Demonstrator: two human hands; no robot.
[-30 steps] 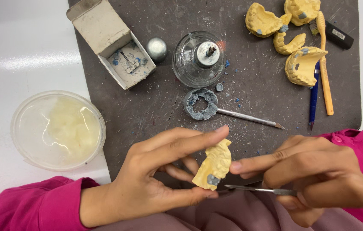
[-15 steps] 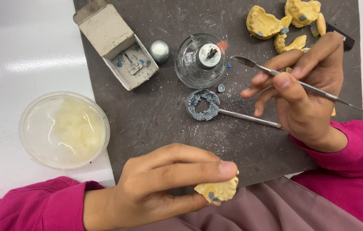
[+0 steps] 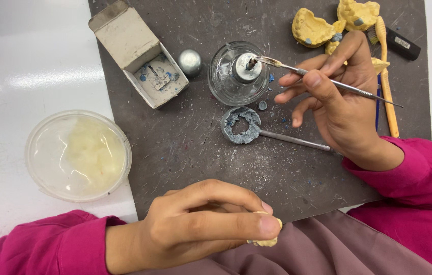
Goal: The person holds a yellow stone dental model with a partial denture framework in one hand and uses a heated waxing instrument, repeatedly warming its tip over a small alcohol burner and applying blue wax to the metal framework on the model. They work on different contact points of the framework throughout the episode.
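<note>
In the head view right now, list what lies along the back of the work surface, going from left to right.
Round plastic tub → open cardboard box → small metal cap → glass burner → right hand holding a metal instrument

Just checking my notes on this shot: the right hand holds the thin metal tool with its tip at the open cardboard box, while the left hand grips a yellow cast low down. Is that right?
Not quite. In the head view the right hand holds the thin metal tool with its tip at the wick of the glass burner, not at the open cardboard box. The left hand does grip a yellow cast low down.
</note>
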